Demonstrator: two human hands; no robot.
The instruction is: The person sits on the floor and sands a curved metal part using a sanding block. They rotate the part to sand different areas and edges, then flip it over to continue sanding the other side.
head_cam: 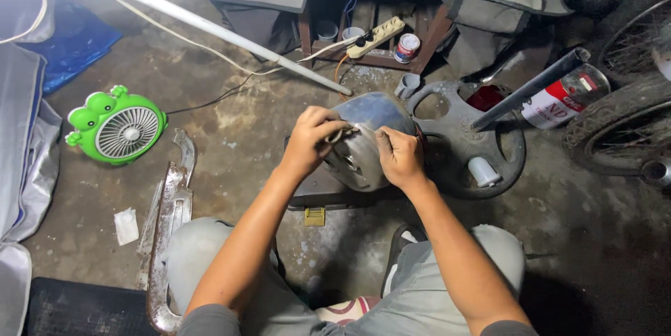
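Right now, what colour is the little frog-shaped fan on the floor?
The frog-shaped plastic fan is bright green with a white grille, seen best in the head view.

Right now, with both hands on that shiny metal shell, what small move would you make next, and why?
Probably keep the right hand steadying the metal shell and draw the left hand a little further along its curved top. The left fingers pinch what looks like a small strip or pad against the surface, and the shell rests tilted on a dark block, so it could roll if let go.
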